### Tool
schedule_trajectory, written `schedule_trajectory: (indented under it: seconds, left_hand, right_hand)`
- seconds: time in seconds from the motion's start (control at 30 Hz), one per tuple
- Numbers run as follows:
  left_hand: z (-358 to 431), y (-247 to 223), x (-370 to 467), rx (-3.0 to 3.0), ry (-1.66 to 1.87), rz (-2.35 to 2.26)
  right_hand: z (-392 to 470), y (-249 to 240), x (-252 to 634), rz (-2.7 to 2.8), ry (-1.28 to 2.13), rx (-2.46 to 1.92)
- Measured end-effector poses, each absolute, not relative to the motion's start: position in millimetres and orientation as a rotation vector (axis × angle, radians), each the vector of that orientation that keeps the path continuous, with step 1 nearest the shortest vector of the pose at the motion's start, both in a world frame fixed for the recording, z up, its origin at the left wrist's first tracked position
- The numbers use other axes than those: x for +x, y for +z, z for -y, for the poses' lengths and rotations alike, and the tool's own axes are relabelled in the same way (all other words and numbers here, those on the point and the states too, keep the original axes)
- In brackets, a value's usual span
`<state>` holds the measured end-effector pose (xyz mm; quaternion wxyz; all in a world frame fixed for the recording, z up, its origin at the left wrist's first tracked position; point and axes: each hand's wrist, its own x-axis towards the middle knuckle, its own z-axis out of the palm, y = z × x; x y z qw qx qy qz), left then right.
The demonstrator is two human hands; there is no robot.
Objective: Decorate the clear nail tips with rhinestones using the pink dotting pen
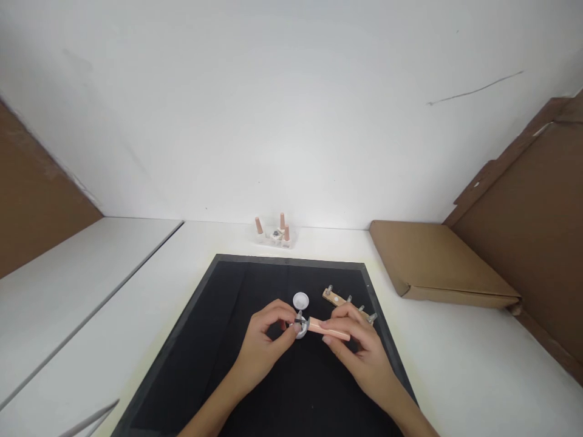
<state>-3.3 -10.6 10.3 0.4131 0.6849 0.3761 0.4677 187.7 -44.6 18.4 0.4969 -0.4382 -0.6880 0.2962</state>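
Over the middle of the black mat (255,388), my two hands meet in front of me. My right hand (357,346) is closed around a peach-coloured cylinder with a metallic tip (330,329), which looks like a nail drill pen and points left. The fingers of my left hand (268,334) are pinched beside that tip, at a small thin dark piece (300,320) whose kind I cannot make out. Just under these fingers is a white round holder (303,331), partly hidden, with a clear nail tip (299,314) rising by it. Behind it lies a small white dish (300,300).
A wooden strip (336,298) bearing several clear nail tips lies right of my hands. Nail polish bottles with peach caps (286,232) stand in a clear organizer (273,241) near the wall. A flat cardboard box (437,255) is at the right; cardboard panels flank the table.
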Motion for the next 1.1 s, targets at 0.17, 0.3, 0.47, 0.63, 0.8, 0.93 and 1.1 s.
schedule_trajectory:
  seconds: [0.17, 0.3, 0.47, 0.63, 0.8, 0.93, 1.1]
  left_hand:
    - [10.0, 8.0, -3.5, 1.742, 1.190, -0.941]
    - [9.5, 7.6, -3.2, 1.757, 1.202, -0.939]
    - [10.4, 7.9, -2.7, 1.798, 1.257, -0.913]
    - [10.1, 8.1, -1.3, 1.910, 1.303, -0.958]
    - [11.6, 6.2, 1.9, 2.153, 1.337, -0.965]
    - [11.1, 2.5, 2.5, 2.130, 1.277, -1.095]
    - [2.5, -1.6, -1.6, 1.789, 1.112, -1.281]
  right_hand:
    - [43.9, 16.8, 187.3, 1.658, 0.689, -1.033]
    - [44.0, 16.1, 187.3, 1.661, 0.654, -1.046]
    - [43.9, 13.7, 187.7, 1.634, 0.651, -1.046]
    - [44.0, 8.2, 190.7, 1.191, 1.040, -0.973]
    - [43.0, 9.2, 192.0, 0.926, 1.265, -0.868]
    - [42.9, 7.3, 189.8, 1.063, 1.171, -0.948]
    - [43.1, 4.2, 185.3, 1.582, 0.640, -1.205]
